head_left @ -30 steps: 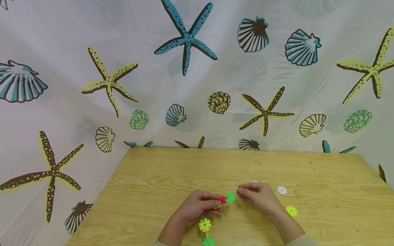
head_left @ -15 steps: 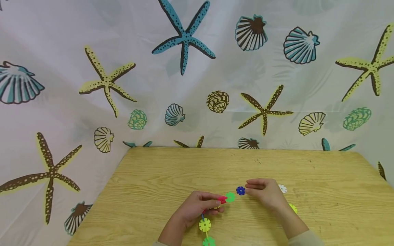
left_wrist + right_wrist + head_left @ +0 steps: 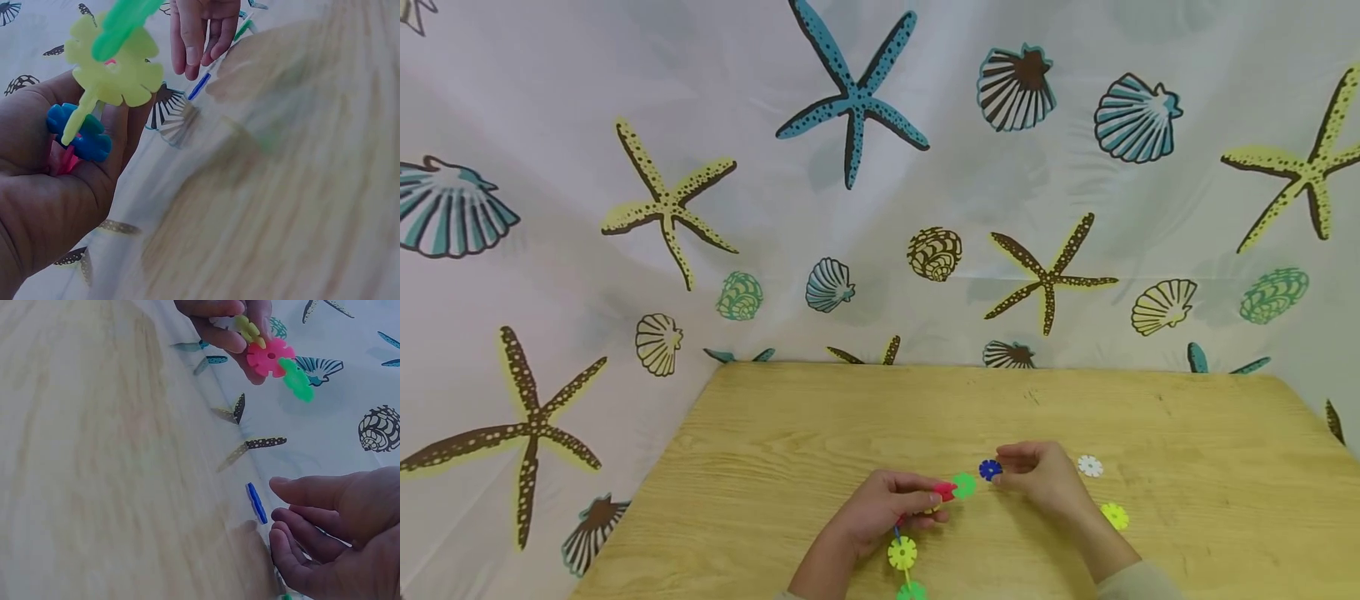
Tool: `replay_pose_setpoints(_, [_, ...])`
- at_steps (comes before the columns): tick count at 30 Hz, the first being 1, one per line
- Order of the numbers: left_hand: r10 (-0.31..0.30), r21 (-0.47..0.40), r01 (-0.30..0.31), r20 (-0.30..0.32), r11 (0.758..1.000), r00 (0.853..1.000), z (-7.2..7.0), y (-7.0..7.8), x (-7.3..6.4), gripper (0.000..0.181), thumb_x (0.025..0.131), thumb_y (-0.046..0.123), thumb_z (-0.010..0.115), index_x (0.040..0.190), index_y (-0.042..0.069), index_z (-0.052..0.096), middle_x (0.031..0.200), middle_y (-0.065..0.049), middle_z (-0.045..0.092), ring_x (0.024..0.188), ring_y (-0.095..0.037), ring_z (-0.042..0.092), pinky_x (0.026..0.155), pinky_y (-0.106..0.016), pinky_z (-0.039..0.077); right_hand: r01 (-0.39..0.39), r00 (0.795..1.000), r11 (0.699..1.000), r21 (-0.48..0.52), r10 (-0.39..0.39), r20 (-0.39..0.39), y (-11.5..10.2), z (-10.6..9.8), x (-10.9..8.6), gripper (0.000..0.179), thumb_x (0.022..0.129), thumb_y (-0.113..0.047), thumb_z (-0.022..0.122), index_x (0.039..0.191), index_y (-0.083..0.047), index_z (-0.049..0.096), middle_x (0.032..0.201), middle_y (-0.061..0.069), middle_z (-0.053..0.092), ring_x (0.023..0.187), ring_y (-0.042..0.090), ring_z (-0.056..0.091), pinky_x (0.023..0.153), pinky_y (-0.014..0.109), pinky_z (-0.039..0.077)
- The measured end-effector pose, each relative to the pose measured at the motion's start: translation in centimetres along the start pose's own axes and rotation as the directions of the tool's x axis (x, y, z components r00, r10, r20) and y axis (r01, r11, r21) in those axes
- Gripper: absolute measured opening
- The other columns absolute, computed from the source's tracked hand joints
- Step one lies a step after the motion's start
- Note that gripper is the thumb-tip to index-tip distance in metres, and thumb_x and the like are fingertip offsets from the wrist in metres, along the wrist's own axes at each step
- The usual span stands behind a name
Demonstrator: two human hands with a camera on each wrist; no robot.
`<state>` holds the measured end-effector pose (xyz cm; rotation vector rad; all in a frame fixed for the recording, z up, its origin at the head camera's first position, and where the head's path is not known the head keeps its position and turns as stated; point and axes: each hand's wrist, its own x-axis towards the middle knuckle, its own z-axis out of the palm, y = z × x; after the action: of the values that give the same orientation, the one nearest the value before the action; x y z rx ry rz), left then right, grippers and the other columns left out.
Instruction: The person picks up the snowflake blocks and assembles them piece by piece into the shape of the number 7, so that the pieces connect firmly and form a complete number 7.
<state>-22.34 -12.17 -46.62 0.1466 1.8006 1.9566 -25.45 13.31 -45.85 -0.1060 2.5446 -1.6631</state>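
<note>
My left hand [image 3: 880,508] pinches a chain of notched plastic interlocking discs [image 3: 902,552]. From the fingertips a pink disc [image 3: 270,355] joins a green disc [image 3: 297,379] at the chain's end. Below the hand hang a yellow disc [image 3: 115,62], a blue disc [image 3: 84,134] and a green one, linked edge to edge; the palm hides part of the chain. A separate dark blue disc [image 3: 990,470] lies flat on the table. Around its right side my right hand [image 3: 1048,479] has its fingers loosely spread; in the right wrist view a small gap separates them from the disc [image 3: 256,503].
On the wooden table [image 3: 820,417], a loose white disc [image 3: 1090,466] and a loose yellow disc [image 3: 1115,516] lie right of the right hand and forearm. A curtain [image 3: 895,192] printed with starfish and shells stands behind the table and along its sides.
My right hand has shifted slightly right, uncovering the blue disc that was out of sight a second ago. My left hand and the chain stay nearly still.
</note>
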Motion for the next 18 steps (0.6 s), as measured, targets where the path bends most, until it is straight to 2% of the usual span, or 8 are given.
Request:
replay_pose_setpoints(8, [-0.005, 0.008, 0.005, -0.003, 1.0, 1.0, 0.12, -0.29, 0.08, 0.03, 0.092, 0.014, 0.072, 0.118, 0.0, 0.072, 0.102, -0.02, 0.076, 0.084, -0.015, 0.075, 0.073, -0.023, 0.061, 0.003, 1.0, 0.998, -0.067, -0.004, -0.023, -0.39, 0.39, 0.32, 0.043, 0.074, 0.004, 0.083, 0.114, 0.008, 0.07, 0.108, 0.02, 0.074, 0.095, 0.026, 0.07, 0.085, 0.038, 0.059])
replay_pose_setpoints(13, [-0.007, 0.003, 0.007, -0.003, 1.0, 1.0, -0.1, -0.27, 0.0, 0.03, 0.092, 0.014, 0.071, 0.119, 0.001, 0.072, 0.105, -0.021, 0.075, 0.087, -0.016, 0.075, 0.074, -0.023, 0.061, 0.012, 0.999, 0.988, -0.155, -0.018, -0.037, -0.48, 0.6, 0.65, 0.037, 0.074, 0.004, 0.083, 0.11, 0.004, 0.072, 0.102, 0.016, 0.075, 0.09, 0.022, 0.07, 0.082, 0.037, 0.06])
replay_pose_setpoints(18, [-0.007, 0.007, 0.007, -0.003, 1.0, 1.0, 0.04, -0.29, 0.03, 0.03, 0.093, 0.014, 0.071, 0.12, 0.0, 0.071, 0.107, -0.022, 0.074, 0.087, -0.017, 0.075, 0.074, -0.023, 0.061, 0.011, 0.999, 0.981, -0.194, -0.021, -0.047, -0.53, 0.43, 0.56, 0.033, 0.074, 0.002, 0.083, 0.106, 0.003, 0.073, 0.096, 0.011, 0.076, 0.087, 0.021, 0.07, 0.079, 0.037, 0.06])
